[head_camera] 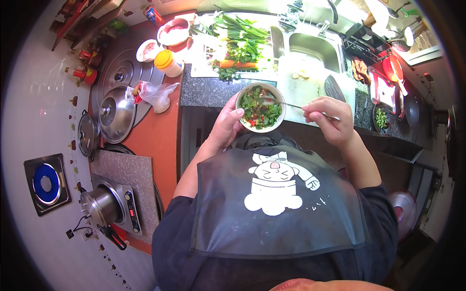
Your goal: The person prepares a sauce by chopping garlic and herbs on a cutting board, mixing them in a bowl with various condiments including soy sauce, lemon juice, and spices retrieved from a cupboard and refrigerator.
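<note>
A white bowl is in my left hand, which grips it by its left side with the thumb at the rim. Chopped green herbs and red pieces, perhaps chili, lie inside with a dark sauce. My right hand holds the handle of a metal spoon. The spoon's head rests among the herbs, partly covered by them. Both hands are in front of my dark apron, close to the counter's front edge.
Beyond the bowl stands a rack of leafy greens and a carrot. A cutting board carries pale slices and a dark-bladed knife by the sink. Left are a yellow-lidded jar, a steel lid and a pressure cooker on a lit cooktop.
</note>
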A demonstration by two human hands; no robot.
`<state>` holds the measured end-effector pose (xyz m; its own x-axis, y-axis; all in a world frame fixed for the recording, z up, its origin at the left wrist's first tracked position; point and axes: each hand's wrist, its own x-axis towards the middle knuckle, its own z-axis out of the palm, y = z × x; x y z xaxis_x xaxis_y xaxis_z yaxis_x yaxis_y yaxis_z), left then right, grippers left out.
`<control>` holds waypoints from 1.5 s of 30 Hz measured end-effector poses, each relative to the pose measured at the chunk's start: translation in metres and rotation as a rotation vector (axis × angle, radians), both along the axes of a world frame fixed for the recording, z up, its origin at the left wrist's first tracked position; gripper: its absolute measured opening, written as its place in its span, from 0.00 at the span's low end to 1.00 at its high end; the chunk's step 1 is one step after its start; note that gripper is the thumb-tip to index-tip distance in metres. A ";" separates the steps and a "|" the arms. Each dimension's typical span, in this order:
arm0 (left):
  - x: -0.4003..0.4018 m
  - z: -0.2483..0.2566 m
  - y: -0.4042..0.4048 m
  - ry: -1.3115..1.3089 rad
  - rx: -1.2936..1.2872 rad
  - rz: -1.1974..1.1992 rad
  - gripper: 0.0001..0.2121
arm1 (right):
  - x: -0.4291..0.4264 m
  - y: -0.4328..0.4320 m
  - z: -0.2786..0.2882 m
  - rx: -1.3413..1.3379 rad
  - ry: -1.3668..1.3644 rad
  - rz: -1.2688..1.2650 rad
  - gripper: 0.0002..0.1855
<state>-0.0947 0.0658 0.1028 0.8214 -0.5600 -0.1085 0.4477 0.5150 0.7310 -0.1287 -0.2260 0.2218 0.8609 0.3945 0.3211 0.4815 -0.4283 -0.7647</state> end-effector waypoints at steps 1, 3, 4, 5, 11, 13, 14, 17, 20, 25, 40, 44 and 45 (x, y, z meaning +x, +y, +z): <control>0.000 0.003 -0.002 0.008 0.002 -0.013 0.42 | -0.004 -0.003 0.006 -0.013 -0.105 -0.005 0.06; -0.001 0.010 -0.007 0.023 0.008 -0.037 0.42 | -0.006 -0.005 0.005 -0.145 -0.263 0.033 0.10; -0.001 0.012 -0.010 0.024 0.013 -0.044 0.41 | -0.005 -0.002 -0.003 -0.173 -0.316 0.059 0.11; -0.001 0.014 -0.014 0.026 0.014 -0.056 0.41 | -0.006 0.000 -0.011 -0.207 -0.366 0.081 0.13; 0.000 0.027 -0.026 0.018 0.025 -0.044 0.40 | -0.022 -0.020 0.003 -0.110 -0.234 0.218 0.14; -0.001 0.027 -0.030 0.024 0.017 -0.039 0.40 | -0.023 -0.025 0.006 -0.097 -0.167 0.202 0.13; -0.002 0.025 -0.033 0.028 0.015 -0.038 0.40 | -0.023 -0.020 0.005 -0.104 -0.143 0.199 0.12; -0.002 0.023 -0.036 0.009 0.008 -0.069 0.40 | -0.015 -0.017 -0.006 -0.083 -0.078 0.133 0.10; 0.001 0.018 -0.033 -0.036 0.041 -0.112 0.43 | -0.005 -0.027 0.012 -0.114 -0.146 0.102 0.09; -0.008 0.023 -0.036 0.017 0.017 -0.042 0.39 | -0.006 -0.027 0.016 -0.184 -0.086 0.219 0.07; -0.016 0.012 -0.025 0.046 0.032 0.053 0.37 | 0.015 -0.013 0.014 -0.225 -0.029 0.220 0.06; -0.016 0.007 -0.025 0.063 0.031 0.038 0.37 | 0.016 0.008 0.005 -0.149 -0.012 0.245 0.05; -0.017 0.007 -0.025 0.066 0.030 0.033 0.37 | 0.018 0.005 0.006 -0.177 -0.021 0.215 0.05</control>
<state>-0.1112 0.0405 0.1095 0.8297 -0.5286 -0.1794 0.4786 0.5082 0.7160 -0.1110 -0.2210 0.2279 0.7454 0.6189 0.2478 0.5905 -0.4404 -0.6763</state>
